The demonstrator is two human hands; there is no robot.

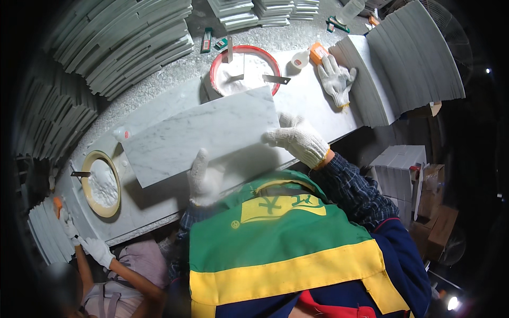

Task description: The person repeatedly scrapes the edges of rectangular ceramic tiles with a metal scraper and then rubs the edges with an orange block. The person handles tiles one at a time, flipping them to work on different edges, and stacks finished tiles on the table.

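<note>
A long white marble tile with grey veining [201, 139] is tilted over the workbench [159, 209], casting a shadow below it. My right hand [299, 139], in a white knitted glove, is closed on the tile's right end. Along the near edge my left hand [204, 179], gloved alike, has its thumb up against the tile; its other fingers are hidden or blurred. Just beyond the tile stands a red-rimmed basin of white paste [218, 79], with putty knives [277, 79] resting in it.
A yellow bowl of white paste [102, 185] sits at the left. Stacked tiles [122, 42] line the back; another stack [371, 79] stands right. Near it lie a loose glove [335, 82], an orange block [318, 52] and a small bottle [299, 60]. A gloved co-worker [98, 252] works lower left.
</note>
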